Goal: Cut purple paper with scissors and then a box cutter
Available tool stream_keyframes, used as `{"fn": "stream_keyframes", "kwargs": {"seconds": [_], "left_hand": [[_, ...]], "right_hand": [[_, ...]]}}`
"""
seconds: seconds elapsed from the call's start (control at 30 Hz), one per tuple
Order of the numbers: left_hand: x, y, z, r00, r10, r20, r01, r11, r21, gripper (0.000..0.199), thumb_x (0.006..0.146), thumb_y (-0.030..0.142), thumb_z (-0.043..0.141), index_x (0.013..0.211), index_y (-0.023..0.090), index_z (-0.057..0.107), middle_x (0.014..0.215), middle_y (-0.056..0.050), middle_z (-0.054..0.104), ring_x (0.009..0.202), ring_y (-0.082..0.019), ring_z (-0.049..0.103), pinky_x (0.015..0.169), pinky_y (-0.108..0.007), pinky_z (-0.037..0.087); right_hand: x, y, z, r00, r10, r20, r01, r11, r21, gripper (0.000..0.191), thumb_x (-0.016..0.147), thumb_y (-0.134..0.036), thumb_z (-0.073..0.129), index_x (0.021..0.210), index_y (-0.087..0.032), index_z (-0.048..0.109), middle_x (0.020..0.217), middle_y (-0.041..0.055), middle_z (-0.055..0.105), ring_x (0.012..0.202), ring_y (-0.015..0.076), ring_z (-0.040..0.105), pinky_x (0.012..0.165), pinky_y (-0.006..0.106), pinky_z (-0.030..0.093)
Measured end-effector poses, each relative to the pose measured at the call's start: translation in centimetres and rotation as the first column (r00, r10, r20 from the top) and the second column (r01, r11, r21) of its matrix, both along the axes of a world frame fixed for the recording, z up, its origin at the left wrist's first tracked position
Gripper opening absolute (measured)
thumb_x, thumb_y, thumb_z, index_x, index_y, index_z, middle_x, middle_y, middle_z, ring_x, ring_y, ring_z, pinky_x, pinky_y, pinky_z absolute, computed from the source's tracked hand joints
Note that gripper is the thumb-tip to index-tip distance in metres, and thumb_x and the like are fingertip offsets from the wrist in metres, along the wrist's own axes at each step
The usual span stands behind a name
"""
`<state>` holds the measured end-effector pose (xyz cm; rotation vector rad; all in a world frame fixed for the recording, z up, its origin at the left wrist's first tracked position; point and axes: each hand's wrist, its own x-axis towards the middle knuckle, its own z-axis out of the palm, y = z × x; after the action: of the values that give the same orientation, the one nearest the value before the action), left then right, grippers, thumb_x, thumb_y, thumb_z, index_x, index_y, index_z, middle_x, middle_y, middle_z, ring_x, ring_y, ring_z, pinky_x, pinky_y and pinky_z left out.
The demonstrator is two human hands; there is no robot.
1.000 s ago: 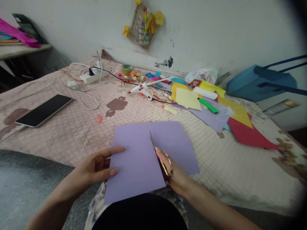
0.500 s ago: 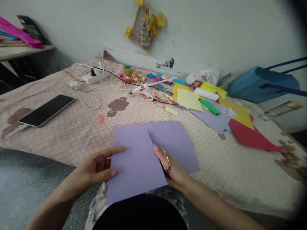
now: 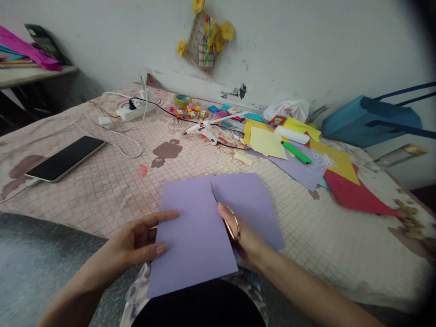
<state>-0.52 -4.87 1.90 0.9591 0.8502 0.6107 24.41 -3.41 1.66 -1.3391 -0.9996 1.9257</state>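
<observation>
The right hand (image 3: pixel 245 241) is closed around the gold loop handles of a pair of scissors (image 3: pixel 232 226), its fingers pressed together, the slim blade reaching up into a sheet of lilac paper (image 3: pixel 194 236) — the left hand (image 3: pixel 136 240) holds that sheet's left edge, thumb and fingers spread wide. The sheet sits just above the person's lap (image 3: pixel 197 309), its far part over a pink tile-patterned bedsheet (image 3: pixel 102 190). Farther off lie a hot glue gun (image 3: pixel 200 129), a green marker (image 3: pixel 296 152), yellow paper (image 3: pixel 337 159), red paper (image 3: pixel 350 193), a black phone (image 3: pixel 64 157) and a power strip (image 3: pixel 131 111)
</observation>
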Motion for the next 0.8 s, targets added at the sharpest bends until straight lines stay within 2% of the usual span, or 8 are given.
{"fn": "stream_keyframes", "kwargs": {"seconds": [0.17, 0.47, 0.67, 0.8], "left_hand": [[0.3, -0.2, 0.3, 1.000, 0.009, -0.001, -0.009, 1.000, 0.012, 0.054, 0.081, 0.026, 0.069, 0.129, 0.027, 0.046, 0.117, -0.007, 0.061, 0.090, -0.018, 0.064, 0.070, -0.023, 0.054], [0.2, -0.1, 0.2, 0.999, 0.030, -0.042, -0.029, 0.999, 0.027, 0.055, 0.080, 0.027, 0.069, 0.130, 0.026, 0.046, 0.120, -0.008, 0.060, 0.092, -0.020, 0.064, 0.072, -0.024, 0.054], [0.1, -0.1, -0.1, 0.999, 0.032, -0.029, -0.032, 0.999, 0.024, 0.055, 0.080, 0.027, 0.069, 0.130, 0.026, 0.047, 0.122, -0.008, 0.059, 0.095, -0.021, 0.063, 0.074, -0.026, 0.054], [0.1, -0.1, 0.1, 0.998, 0.034, -0.053, -0.032, 0.999, 0.033, 0.056, 0.079, 0.027, 0.070, 0.131, 0.026, 0.047, 0.123, -0.009, 0.059, 0.099, -0.023, 0.062, 0.075, -0.027, 0.054]], "right_hand": [[-0.3, 1.0, 0.5, 0.999, 0.003, -0.037, -0.003, 1.000, -0.001, 0.054, 0.080, -0.069, 0.045, 0.084, -0.019, 0.062, 0.052, -0.0014, 0.052, 0.046, 0.0132, 0.047, 0.049, 0.027, 0.036], [-0.5, 1.3, 0.1, 0.998, -0.012, -0.066, 0.013, 1.000, 0.017, 0.056, 0.078, -0.070, 0.049, 0.096, -0.019, 0.064, 0.062, 0.0026, 0.062, 0.058, 0.0183, 0.057, 0.055, 0.030, 0.041], [-0.6, 1.3, 0.3, 0.998, -0.025, -0.063, 0.029, 0.998, 0.063, 0.061, 0.076, -0.071, 0.050, 0.098, -0.017, 0.064, 0.066, 0.0042, 0.065, 0.059, 0.0179, 0.059, 0.058, 0.030, 0.043], [-0.6, 1.8, -0.3, 0.998, 0.011, -0.054, -0.008, 0.998, 0.057, 0.061, 0.078, -0.072, 0.045, 0.100, -0.018, 0.064, 0.059, 0.0017, 0.061, 0.054, 0.0158, 0.055, 0.056, 0.030, 0.043]]}}
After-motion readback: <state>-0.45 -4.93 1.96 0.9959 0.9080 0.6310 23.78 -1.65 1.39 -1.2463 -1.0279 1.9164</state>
